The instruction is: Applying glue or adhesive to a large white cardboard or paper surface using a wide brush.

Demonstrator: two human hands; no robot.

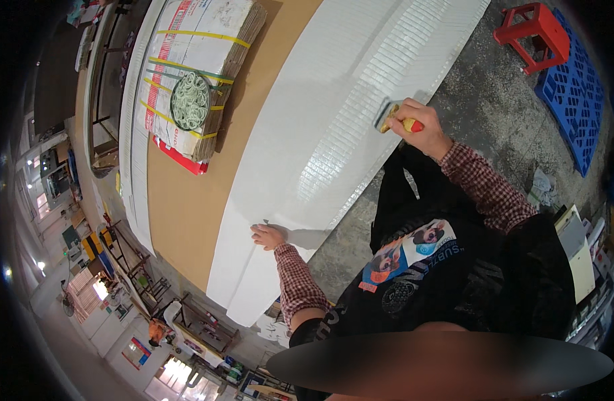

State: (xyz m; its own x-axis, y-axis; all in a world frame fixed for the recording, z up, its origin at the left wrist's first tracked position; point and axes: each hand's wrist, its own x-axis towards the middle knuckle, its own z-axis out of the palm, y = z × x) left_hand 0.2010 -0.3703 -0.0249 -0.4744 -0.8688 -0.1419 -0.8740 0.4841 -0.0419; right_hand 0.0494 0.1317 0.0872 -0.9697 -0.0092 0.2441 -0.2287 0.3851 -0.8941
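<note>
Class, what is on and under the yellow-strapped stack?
On the stack: yellow straps and a round container of pale green rings. Under it: brown board, and a red item poking out at one end; the rest underneath is covered.

It's 1 head view, from the left of 2 side-by-side fisheye cameras, and it looks steeply down over the wearer's own front! The black shirt (pixel 454 287) looms large at lower right, right up close, with the checked sleeves (pixel 493 187) reaching away from it. Just past them, the long white sheet (pixel 260 194) slants through mid-frame over the brown tabletop (pixel 180 227). Out left, the far room bends round small and leaning; floor (pixel 477 87) fills upper right, black rim circling!
</note>
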